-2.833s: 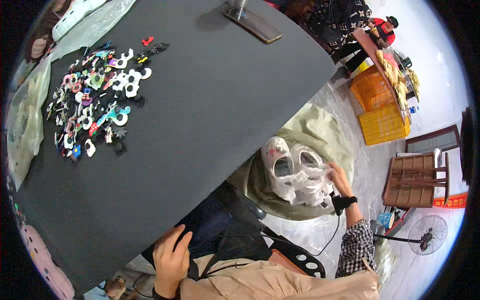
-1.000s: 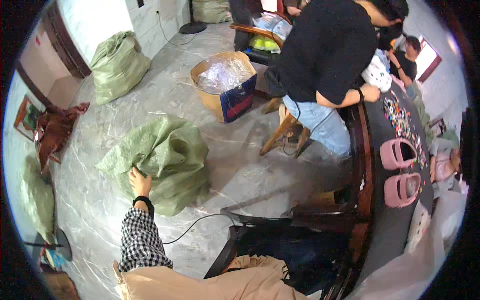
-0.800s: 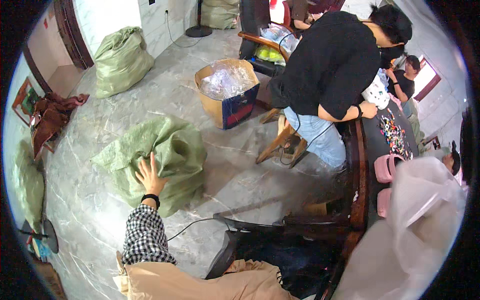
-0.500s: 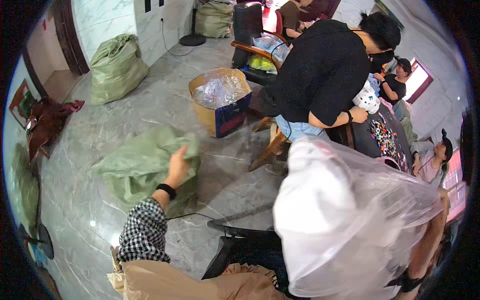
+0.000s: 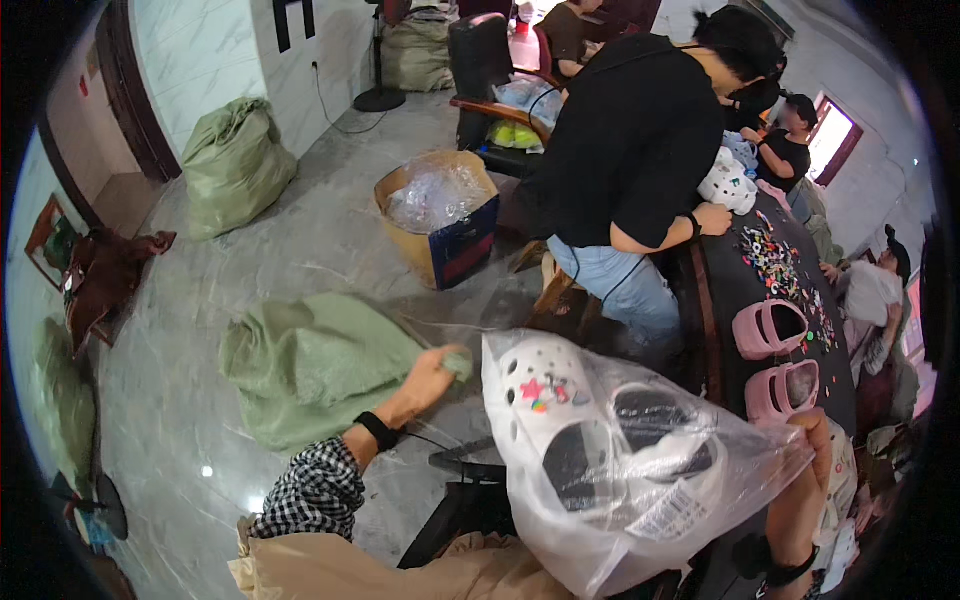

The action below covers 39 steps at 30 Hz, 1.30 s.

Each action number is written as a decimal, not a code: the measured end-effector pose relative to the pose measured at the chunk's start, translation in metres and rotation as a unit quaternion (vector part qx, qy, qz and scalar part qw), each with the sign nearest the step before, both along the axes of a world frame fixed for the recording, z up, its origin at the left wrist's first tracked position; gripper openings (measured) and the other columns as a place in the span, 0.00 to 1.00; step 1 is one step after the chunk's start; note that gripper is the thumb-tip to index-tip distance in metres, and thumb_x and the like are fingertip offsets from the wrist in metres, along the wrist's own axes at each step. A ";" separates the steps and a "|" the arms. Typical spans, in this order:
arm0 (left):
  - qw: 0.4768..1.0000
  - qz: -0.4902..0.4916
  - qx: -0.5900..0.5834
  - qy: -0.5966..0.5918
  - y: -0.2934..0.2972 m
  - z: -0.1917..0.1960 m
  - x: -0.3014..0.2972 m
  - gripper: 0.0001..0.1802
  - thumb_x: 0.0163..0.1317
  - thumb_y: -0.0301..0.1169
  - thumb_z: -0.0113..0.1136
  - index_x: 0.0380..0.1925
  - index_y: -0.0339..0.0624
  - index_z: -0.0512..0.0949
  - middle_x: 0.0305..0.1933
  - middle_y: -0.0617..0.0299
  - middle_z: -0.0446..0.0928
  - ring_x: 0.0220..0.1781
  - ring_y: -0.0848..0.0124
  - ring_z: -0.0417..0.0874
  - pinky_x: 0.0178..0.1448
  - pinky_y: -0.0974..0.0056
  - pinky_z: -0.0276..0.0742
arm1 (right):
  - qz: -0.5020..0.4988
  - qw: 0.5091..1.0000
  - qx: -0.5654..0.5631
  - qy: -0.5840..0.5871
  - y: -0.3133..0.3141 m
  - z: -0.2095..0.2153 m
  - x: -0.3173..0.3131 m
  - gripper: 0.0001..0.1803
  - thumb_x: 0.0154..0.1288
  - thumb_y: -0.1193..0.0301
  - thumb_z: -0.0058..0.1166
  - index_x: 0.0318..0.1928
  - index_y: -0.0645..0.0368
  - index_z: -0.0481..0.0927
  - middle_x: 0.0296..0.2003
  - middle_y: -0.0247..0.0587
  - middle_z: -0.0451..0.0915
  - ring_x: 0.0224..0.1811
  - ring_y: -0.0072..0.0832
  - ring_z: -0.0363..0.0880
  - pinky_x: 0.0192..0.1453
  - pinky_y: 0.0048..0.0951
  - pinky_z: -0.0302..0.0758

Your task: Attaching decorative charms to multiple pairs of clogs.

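Observation:
My left hand [image 5: 425, 388] is closed on a bunched corner of a limp green woven sack [image 5: 310, 370], which slopes from my fingers down to the floor on the left. In my right hand [image 5: 815, 455] is the gathered end of a clear plastic bag [image 5: 740, 450]. Inside the bag lies a pair of white clogs [image 5: 540, 385] with round holes and small colourful charms. The bag hangs in front of me, close beside my left hand. On the dark table beyond it stand pink clogs [image 5: 770, 330], partly behind the bag and near my right hand.
A cardboard box [image 5: 440, 235] of clear plastic stands on the floor ahead. A full green sack [image 5: 240, 170] rests by the wall. A person in black [image 5: 640, 140] works at the table [image 5: 715, 310], where colourful charms [image 5: 775, 260] lie scattered. More people sit along the far side.
My left hand has moved right and now grips the sack, pulling its corner rightward. The bag of clogs has swung lower and turned, so the charms show. My view has shifted slightly.

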<state>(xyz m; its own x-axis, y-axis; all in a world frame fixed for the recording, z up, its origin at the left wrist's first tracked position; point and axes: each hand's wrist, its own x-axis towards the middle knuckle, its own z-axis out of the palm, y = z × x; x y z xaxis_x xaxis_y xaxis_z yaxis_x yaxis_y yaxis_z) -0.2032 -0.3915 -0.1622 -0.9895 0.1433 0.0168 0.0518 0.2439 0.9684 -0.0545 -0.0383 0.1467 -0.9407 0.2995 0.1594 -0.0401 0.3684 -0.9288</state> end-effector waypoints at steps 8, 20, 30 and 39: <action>0.971 -0.191 0.115 -0.086 0.074 0.064 0.021 0.21 0.61 0.23 0.44 0.52 0.30 0.77 0.53 0.53 0.81 0.54 0.66 0.77 0.58 0.61 0.73 | -0.172 0.971 0.124 0.113 0.071 -0.007 0.069 0.13 0.69 0.62 0.52 0.45 0.57 0.70 0.35 0.26 0.70 0.36 0.14 0.70 0.41 0.17 0.67; 0.947 -0.217 0.196 -0.136 0.171 0.113 -0.012 0.24 0.61 0.18 0.44 0.59 0.33 0.73 0.48 0.59 0.80 0.50 0.71 0.78 0.56 0.66 0.73 | 0.044 0.996 0.064 0.048 0.065 0.030 0.145 0.08 0.71 0.70 0.51 0.38 0.63 0.74 0.35 0.41 0.77 0.36 0.29 0.77 0.47 0.34 0.76; 0.974 -0.202 0.099 -0.002 0.176 0.101 -0.065 0.20 0.64 0.22 0.48 0.56 0.28 0.74 0.47 0.59 0.81 0.49 0.73 0.78 0.56 0.66 0.74 | 0.050 0.998 0.039 -0.005 0.054 0.023 0.129 0.08 0.71 0.70 0.51 0.41 0.63 0.76 0.36 0.44 0.79 0.38 0.30 0.79 0.48 0.34 0.75; 0.936 -0.345 -0.059 0.029 0.070 0.033 -0.046 0.53 0.58 0.43 0.69 0.76 0.41 0.49 0.78 0.42 0.51 0.79 0.52 0.52 0.80 0.54 0.47 | -0.005 0.994 0.094 -0.052 0.055 0.014 0.116 0.08 0.70 0.69 0.49 0.40 0.62 0.76 0.38 0.43 0.78 0.42 0.30 0.78 0.57 0.39 0.75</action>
